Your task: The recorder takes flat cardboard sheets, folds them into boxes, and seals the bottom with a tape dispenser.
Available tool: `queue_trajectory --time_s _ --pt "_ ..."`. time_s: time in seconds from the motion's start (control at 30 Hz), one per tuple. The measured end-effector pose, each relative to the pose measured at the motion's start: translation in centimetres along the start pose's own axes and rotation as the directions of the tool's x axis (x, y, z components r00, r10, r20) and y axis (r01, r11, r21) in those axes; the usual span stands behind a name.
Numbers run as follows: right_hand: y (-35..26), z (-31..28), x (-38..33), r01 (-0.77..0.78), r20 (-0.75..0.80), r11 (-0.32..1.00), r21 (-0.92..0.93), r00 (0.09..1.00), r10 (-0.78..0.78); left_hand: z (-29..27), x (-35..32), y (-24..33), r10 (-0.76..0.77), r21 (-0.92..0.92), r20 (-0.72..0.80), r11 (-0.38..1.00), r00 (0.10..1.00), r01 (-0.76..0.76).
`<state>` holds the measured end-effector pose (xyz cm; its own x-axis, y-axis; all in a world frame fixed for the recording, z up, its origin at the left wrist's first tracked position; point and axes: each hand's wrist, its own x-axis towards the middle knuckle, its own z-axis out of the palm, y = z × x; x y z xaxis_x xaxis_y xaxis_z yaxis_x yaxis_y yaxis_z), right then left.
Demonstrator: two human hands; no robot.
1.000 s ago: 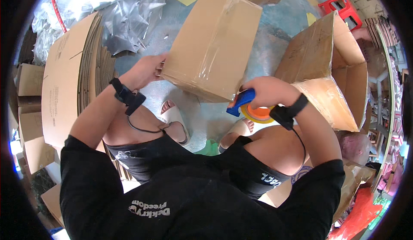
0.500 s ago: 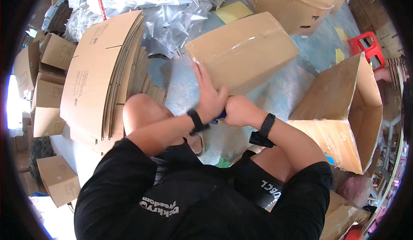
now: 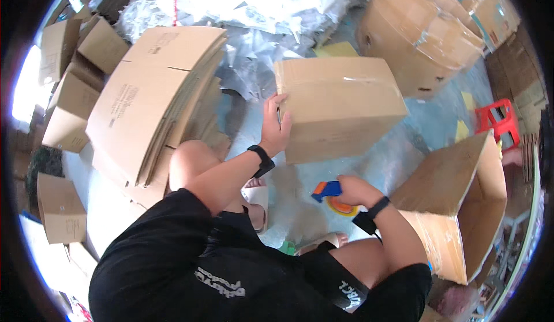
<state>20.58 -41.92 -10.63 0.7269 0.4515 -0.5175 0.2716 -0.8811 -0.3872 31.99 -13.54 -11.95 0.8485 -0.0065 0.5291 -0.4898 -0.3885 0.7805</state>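
A taped brown cardboard box (image 3: 340, 105) stands on the floor in front of me, its lid side up. My left hand (image 3: 276, 128) lies against the box's left end, fingers spread and partly hidden at its edge. In my right hand (image 3: 359, 191) is a blue tape dispenser (image 3: 329, 190) with an orange part, held low between my knees and the box. A yellow-orange tape roll (image 3: 343, 207) shows under my fingers. The dispenser is apart from the box.
Flattened cartons (image 3: 144, 91) are stacked at my left. An opened carton (image 3: 461, 206) lies at the right, near a red stool (image 3: 497, 123). Behind are silvery plastic sheeting (image 3: 242, 10) and a large carton (image 3: 415, 39). Several small boxes (image 3: 72, 117) stand far left.
My hands have parted. The right one has pulled back toward me with the tape dispenser, now plainly visible. The left stays by the box's left end, and the box appears turned slightly.
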Motion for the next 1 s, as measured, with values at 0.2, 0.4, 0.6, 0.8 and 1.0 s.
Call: queue_trajectory --time_s 0.2,0.4,0.6,0.8,1.0 --pt "10.4 -5.1 -4.8 -0.47 -0.342 0.786 0.401 0.72 0.604 -5.1 2.3 -1.7 -0.112 -0.171 -0.081 0.98 0.99 0.097" --pt "21.4 -2.9 -7.8 -0.117 -0.509 0.581 0.805 0.365 0.779 -4.0 0.2 -2.9 -0.144 -0.164 -0.137 0.979 0.98 0.12" --pt "12.5 -1.4 -2.5 -0.335 -0.482 0.704 0.626 0.543 0.687 -5.0 -0.3 -6.8 -0.278 0.731 0.395 0.673 0.876 -0.116" --pt "11.0 -3.1 -6.5 -0.375 -0.444 0.584 0.72 0.398 0.803 -5.2 1.0 0.3 -0.207 -0.107 0.137 0.969 0.969 0.222" --pt "9.8 -5.0 -11.4 0.046 -0.496 0.524 0.851 0.401 0.77 -6.8 6.9 8.0 0.077 -0.082 0.096 0.994 0.992 -0.069"
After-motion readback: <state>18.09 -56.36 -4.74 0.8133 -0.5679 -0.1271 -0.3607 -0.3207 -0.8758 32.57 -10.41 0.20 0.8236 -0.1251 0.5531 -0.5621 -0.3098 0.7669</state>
